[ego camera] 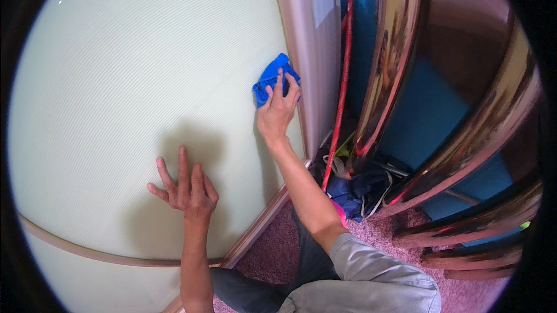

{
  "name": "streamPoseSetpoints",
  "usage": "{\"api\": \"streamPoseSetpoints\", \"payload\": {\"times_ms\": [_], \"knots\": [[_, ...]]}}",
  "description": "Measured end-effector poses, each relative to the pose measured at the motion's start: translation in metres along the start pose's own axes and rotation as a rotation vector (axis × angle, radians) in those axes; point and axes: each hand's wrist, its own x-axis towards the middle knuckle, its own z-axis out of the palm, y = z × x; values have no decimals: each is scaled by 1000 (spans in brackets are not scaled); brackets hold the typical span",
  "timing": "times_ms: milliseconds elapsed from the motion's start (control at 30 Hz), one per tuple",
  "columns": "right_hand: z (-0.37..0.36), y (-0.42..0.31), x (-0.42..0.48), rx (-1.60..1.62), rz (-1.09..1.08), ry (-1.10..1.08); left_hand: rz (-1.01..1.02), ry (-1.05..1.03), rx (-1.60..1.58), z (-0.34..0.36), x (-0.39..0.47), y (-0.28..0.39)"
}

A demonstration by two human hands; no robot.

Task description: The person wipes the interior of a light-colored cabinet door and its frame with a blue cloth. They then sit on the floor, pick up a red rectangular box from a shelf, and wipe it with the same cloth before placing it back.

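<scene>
A pale green, finely ribbed panel [130,78] fills the left of the view, edged by a pinkish-brown trim strip [256,221]. At its right side, beside the upright trim, my right hand [279,110] holds a crumpled blue cloth [270,78] against the surface. The fingers are bent over the cloth and hide part of it. Lower on the panel is my left hand [189,193], its fingers spread and nothing in it. A soft shadow falls on the panel around that hand; whether the fingertips touch the surface I cannot tell.
Shiny, curved metallic bars [396,60] stand on the right, with blue panels [431,99] behind them. A thin red pole [343,82] leans near the corner. Dark blue fabric [361,191] lies in a heap at its foot, on purple-pink carpet [274,243].
</scene>
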Motion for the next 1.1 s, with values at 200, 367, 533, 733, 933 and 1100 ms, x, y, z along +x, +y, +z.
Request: {"api": "streamPoseSetpoints", "payload": {"times_ms": [200,367,533,733,933,1100], "knots": [[12,-54,101,266,-370,124,5,-14,-22,4,2,3],[24,-4,115,218,-444,135,4,-32,-26,11,-7,2],[26,102,-8,155,-177,106,11,-11,-32,22,-11,4],[32,163,-137,138,199,72,36,-55,30,7,-16,-3],[12,250,-158,256,944,348,15,45,-22,26,-8,11],[-16,111,-26,336,420,260,-22,45,13,10,-21,-6]]}}
